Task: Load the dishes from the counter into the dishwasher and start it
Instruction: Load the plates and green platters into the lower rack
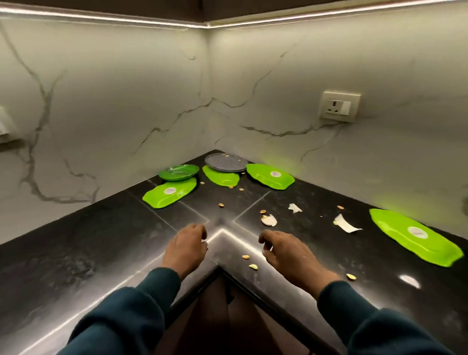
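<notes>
Right now my left hand point(187, 246) and right hand point(283, 250) hover over the black counter point(90, 251) at its inner corner, fingers loosely curled, holding nothing. Back in the corner I see the dishes: a grey round plate point(225, 163) overlapping a leaf-shaped green plate point(222, 179), a dark green bowl point(179, 172), and two more glossy lime leaf plates point(170, 192) point(270, 176). A fifth leaf plate point(415, 237) lies well apart on my right. Crumbs and paper scraps point(344, 224) are scattered between.

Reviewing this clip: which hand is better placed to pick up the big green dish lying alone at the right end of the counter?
Right. The right hand hovers empty on the same side as that green dish; the left hand would have to cross over.
</notes>
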